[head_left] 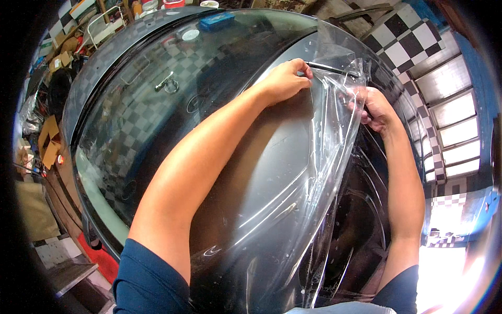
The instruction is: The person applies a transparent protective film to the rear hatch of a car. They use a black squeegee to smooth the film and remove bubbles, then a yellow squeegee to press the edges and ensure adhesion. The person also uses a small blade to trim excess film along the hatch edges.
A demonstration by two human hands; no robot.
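A sheet of clear plastic film point(334, 141) lies wrinkled and partly lifted over the grey car roof point(280, 149), with long shiny creases running toward me. My left hand point(286, 82) is at the sheet's far edge, thumb and fingers pinched on the film. Beside its fingertips a thin black rod point(334, 69) reaches to the right under or against the film; which one I cannot tell. To the right, my right hand point(370, 109) has its fingers curled on the film's raised side, partly seen through the plastic.
The car's dark glass point(157, 99) spreads to the left, reflecting a checkered pattern. A blue box-like shape point(217, 21) shows at its far end. Cartons point(49, 141) and clutter line the left side. Window panes point(457, 125) and a checkered wall point(410, 39) stand at right.
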